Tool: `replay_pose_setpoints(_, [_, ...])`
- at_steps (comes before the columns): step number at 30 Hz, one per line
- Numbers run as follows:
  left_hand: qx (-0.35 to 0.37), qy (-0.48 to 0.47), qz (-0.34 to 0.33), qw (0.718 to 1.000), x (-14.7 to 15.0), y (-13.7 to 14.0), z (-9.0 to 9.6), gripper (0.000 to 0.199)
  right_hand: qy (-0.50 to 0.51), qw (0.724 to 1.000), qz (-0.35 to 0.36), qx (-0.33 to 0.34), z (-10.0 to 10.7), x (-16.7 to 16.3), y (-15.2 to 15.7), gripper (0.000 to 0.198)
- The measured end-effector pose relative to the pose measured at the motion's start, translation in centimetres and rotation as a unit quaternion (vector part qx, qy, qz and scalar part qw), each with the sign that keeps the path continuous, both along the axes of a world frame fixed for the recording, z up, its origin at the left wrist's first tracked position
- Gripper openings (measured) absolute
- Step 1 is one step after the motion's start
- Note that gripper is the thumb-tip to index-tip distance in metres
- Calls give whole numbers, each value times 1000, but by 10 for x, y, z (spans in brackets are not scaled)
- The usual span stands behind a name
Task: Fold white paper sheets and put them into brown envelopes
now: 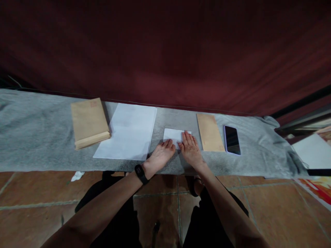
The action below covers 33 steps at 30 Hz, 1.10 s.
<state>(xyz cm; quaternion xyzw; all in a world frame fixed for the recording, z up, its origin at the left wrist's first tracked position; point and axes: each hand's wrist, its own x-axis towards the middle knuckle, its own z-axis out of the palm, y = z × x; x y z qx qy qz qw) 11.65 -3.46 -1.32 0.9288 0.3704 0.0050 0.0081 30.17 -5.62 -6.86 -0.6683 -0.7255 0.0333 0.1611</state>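
Left hand point(163, 152) curled, grip indeterminable; right hand point(190, 147) flat, thumb apart. White paper point(171, 133) lies beneath their fingertips. Uneven pressure could skew it; soft grey cloth point(38, 129) underneath might ruck.

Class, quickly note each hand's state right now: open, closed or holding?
Left hand: fingers curled on the small white paper; any grip unclear.
Right hand: open, laid on that paper.

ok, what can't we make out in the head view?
All head view:
Small white paper: partly hidden by left hand and right hand.
Red mark on brown envelope stack: too small, blurred to read.
Red-yellow sheet: cut off by right picture edge.
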Motion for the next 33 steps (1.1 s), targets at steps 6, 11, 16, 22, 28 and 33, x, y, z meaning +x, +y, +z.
replay_pose_setpoints(6, [-22, -90, 54, 994, 10, 3, -5, 36, -9, 1000, -10, -2, 1, -2, 0, 61])
replay_pose_setpoints(11, [1, -140, 94, 986, 42, 9, -27, 55, -21, 1000, -17, -11, 2, -4, 0, 56])
replay_pose_setpoints(16, [5, -134, 122, 983, 57, 15, -41, 62, -24, 999, -18, -13, 3, -4, -1, 58])
replay_pose_setpoints(22, [18, -139, 141, 980, 50, 19, -45, 61, -2, 1000, -27, -13, 9, -1, 1, 54])
replay_pose_setpoints(28, [40, -141, 139, 979, 42, 22, -48, 59, 31, 997, -70, -4, 19, -4, 12, 56])
replay_pose_setpoints(33, [38, -110, 97, 988, 38, 25, -51, 62, 59, 998, 12, -6, 22, -21, 17, 58])
